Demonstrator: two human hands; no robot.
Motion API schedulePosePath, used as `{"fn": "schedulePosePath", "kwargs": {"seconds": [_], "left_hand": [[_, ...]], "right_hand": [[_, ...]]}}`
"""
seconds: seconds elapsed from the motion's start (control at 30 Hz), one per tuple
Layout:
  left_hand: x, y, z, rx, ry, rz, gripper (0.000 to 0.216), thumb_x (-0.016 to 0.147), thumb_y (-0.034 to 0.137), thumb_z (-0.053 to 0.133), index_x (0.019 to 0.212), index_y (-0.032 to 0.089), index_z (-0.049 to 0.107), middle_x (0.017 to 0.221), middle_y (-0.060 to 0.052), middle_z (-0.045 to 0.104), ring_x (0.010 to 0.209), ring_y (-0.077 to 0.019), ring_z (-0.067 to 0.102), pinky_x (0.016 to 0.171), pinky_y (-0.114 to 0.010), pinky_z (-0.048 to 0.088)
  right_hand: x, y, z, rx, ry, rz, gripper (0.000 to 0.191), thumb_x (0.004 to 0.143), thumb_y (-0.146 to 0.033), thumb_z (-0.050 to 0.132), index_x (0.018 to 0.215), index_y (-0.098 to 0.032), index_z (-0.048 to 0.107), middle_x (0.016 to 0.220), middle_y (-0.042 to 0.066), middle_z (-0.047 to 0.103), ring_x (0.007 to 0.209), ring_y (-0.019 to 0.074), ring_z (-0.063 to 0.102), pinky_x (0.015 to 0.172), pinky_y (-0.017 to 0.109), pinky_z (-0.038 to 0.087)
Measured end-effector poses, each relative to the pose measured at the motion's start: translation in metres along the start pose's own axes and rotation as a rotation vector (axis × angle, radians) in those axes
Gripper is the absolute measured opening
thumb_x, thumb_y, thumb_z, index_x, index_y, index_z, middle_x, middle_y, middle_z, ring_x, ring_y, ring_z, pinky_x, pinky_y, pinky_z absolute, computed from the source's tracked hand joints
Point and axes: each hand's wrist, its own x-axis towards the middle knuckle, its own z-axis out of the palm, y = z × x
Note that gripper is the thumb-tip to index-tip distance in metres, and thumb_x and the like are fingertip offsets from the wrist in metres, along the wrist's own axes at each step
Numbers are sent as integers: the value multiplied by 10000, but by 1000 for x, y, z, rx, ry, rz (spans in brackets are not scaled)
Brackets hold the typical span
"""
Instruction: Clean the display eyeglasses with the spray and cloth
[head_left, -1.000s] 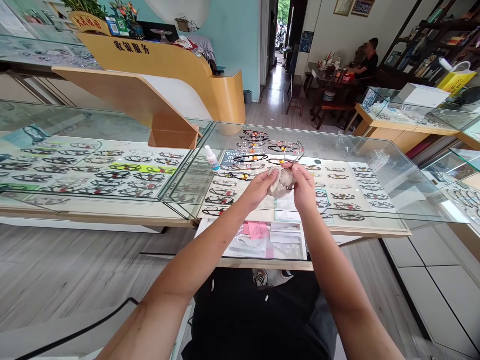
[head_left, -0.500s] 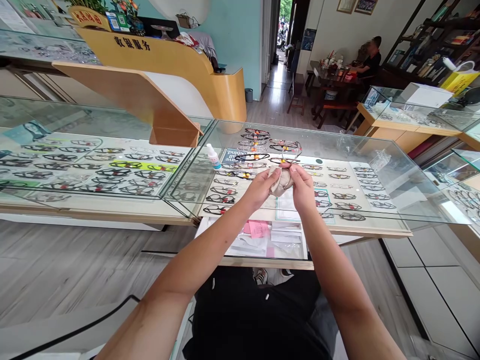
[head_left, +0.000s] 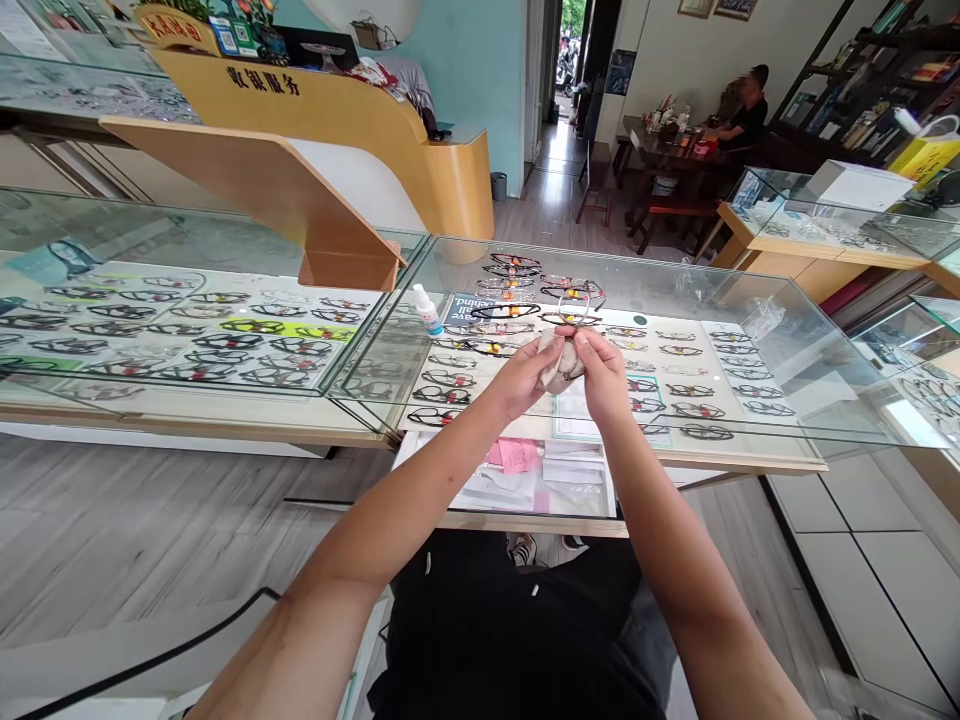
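Note:
Above the glass display case (head_left: 750, 415) my two hands meet round a pair of thin-framed glasses (head_left: 574, 305). My left hand (head_left: 521, 378) pinches a beige cleaning cloth (head_left: 559, 368) that wraps one lens. My right hand (head_left: 604, 378) is closed on the frame at the cloth's other side. The free lens and the temples stick up past my fingers. A small white dropper bottle (head_left: 427, 311) stands on the glass to the left of my hands.
Rows of spectacle frames (head_left: 225, 340) lie inside the cases. An open drawer (head_left: 540, 480) with papers and a pink slip sits below the case in front of me. A yellow service counter (head_left: 337, 120) stands behind. A person (head_left: 739, 110) sits at a far table.
My hands have closed in tighter round the glasses, and the cloth now covers more of the lens. The view has shifted slightly.

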Motion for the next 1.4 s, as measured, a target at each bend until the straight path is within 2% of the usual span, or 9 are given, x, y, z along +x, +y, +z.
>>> {"fn": "schedulePosePath", "kwargs": {"seconds": [0.33,0.67,0.83,0.93,1.07,1.27,1.4], "left_hand": [[-3,4,1,-12,-23,-78,449,737,386,994,1044,183,737,871,-20,755,763,-156,717,702,-260,541],[-5,8,2,-4,-68,-100,479,708,306,1005,1078,188,726,858,-9,748,764,-163,717,715,-274,528],[-8,10,4,24,-117,-84,514,695,260,1004,1115,177,721,894,-16,755,792,-162,714,782,-288,525],[-8,10,4,57,-142,-72,603,664,233,1018,1182,189,714,967,-25,766,848,-161,716,819,-287,513],[-7,9,2,103,-144,-102,641,670,281,1026,1221,200,707,980,-27,756,868,-160,704,795,-275,487],[-8,8,3,200,-104,-22,584,690,436,1020,1108,165,715,860,1,714,777,-129,650,768,-267,476],[-4,0,1,238,-59,69,580,733,559,964,1079,162,721,858,-9,720,820,-149,666,793,-274,495]], "right_hand": [[-1,-15,5,-22,-16,11,351,966,-605,720,1021,-299,882,1010,36,730,1006,237,649,981,406,516],[-1,-12,4,29,-1,39,305,933,-570,758,898,-289,871,961,40,740,973,241,642,961,414,523],[0,-11,2,84,26,67,236,912,-497,779,902,-284,880,1004,32,734,973,226,653,939,390,536],[1,-12,0,111,52,116,269,899,-522,778,949,-279,882,1056,38,737,1026,241,669,948,393,551],[2,-10,-1,123,77,173,330,896,-568,770,1009,-276,874,1146,55,776,1101,272,684,973,423,567],[1,-6,1,52,12,80,294,940,-543,743,994,-290,883,1191,39,785,1146,256,666,1044,411,535],[1,-5,1,45,-5,101,265,936,-502,730,1007,-308,895,1135,23,738,1071,221,658,922,349,550]]}}
